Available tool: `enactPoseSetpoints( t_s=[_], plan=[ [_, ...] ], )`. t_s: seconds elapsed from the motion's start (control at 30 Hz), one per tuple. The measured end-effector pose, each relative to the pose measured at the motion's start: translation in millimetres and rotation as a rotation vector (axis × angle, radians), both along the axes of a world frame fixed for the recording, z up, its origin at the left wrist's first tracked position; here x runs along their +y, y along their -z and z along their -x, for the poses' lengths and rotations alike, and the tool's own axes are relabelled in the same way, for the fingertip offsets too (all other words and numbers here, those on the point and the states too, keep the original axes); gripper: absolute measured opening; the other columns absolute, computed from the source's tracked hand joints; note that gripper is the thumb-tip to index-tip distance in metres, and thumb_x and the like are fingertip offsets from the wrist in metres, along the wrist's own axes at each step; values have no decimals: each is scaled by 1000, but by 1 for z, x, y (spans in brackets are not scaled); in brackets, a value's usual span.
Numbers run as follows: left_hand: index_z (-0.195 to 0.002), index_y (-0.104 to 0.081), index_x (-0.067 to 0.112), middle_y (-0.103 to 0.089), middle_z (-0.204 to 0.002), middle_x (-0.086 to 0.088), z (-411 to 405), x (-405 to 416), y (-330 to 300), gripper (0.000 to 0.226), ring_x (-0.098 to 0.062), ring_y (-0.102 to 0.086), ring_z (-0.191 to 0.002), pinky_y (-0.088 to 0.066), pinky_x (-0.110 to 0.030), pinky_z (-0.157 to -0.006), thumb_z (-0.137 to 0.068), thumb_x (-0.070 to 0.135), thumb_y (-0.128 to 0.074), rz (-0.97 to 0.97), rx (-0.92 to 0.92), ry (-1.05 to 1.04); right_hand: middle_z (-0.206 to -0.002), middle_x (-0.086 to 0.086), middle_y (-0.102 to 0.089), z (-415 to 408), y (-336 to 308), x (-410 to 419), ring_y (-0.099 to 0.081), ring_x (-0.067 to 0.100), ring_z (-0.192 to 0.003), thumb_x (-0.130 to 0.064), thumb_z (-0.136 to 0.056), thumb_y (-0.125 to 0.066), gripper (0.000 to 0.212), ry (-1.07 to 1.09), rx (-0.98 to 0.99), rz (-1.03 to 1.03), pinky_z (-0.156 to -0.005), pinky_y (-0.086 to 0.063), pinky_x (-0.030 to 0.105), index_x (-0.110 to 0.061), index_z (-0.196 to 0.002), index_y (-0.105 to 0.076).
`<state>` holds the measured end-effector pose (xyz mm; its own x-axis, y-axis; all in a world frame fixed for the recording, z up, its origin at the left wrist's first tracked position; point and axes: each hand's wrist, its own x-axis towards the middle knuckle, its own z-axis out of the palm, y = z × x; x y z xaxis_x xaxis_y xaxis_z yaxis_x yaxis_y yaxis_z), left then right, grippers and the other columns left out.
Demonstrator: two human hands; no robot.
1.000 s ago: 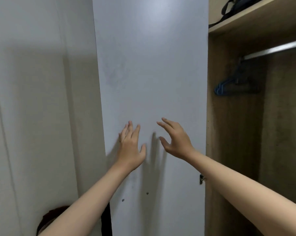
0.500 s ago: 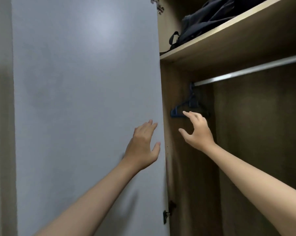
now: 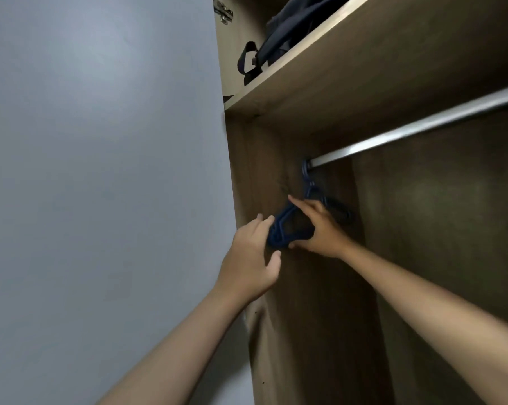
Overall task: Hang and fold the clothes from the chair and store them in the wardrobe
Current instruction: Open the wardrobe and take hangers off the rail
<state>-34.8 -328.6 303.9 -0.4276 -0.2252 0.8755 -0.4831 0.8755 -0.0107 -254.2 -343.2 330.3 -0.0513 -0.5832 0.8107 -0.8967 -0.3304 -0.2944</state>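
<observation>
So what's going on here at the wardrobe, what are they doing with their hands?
A person is reaching into the open wardrobe with both hands to get the hangers, a bunch of blue ones hooked at the left end of the rail. The right hand holds the bunch, and the left hand is at its lower end, touching or gripping it. The hooks are not yet off the rail, and no clothes are in view. A dark bag lies on the shelf above.

Left hand's fingers [image 3: 263, 222] behind hangers [image 3: 287, 226].
</observation>
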Motion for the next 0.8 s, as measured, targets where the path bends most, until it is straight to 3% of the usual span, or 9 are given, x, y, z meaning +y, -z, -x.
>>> enactPoseSetpoints(
  t_s=[0.13,0.23,0.53,0.8],
  plan=[
    [-143,-35,15,-42,-145,-2,6,-10,-8,63,-15,-36,-135,-24,-18,-108,-86,22,-61,-20,48,0,-150,-2,-17,9,-7,-18,-21,22,-140,-25,-69,-84,93,8,85,-46,-111,-27,34,-41,-144,-31],
    [-142,-37,14,-46,-141,-2,8,-13,-8,62,-14,-42,-130,-28,-14,-102,-86,22,-62,-40,51,1,-151,-3,-17,12,-6,-24,-21,21,-141,-30,-71,-82,83,7,132,-7,-112,-27,36,-39,-141,-38],
    [-136,-45,15,-55,-131,0,4,-7,-7,54,-10,-49,-119,-26,-2,-87,-85,19,-62,-46,75,-12,-149,0,-24,0,-8,-17,-27,18,-138,-39,-82,-69,73,-51,268,124,-111,-30,33,-30,-145,-32],
    [-130,-52,13,-60,-125,-4,14,-8,-33,45,-19,-56,-115,-36,-14,-88,-85,9,-59,-111,171,-62,-142,2,-29,-4,-17,-13,-32,15,-132,-39,-84,-67,70,-87,321,171,-106,-29,24,-24,-145,-35]
  ],
)
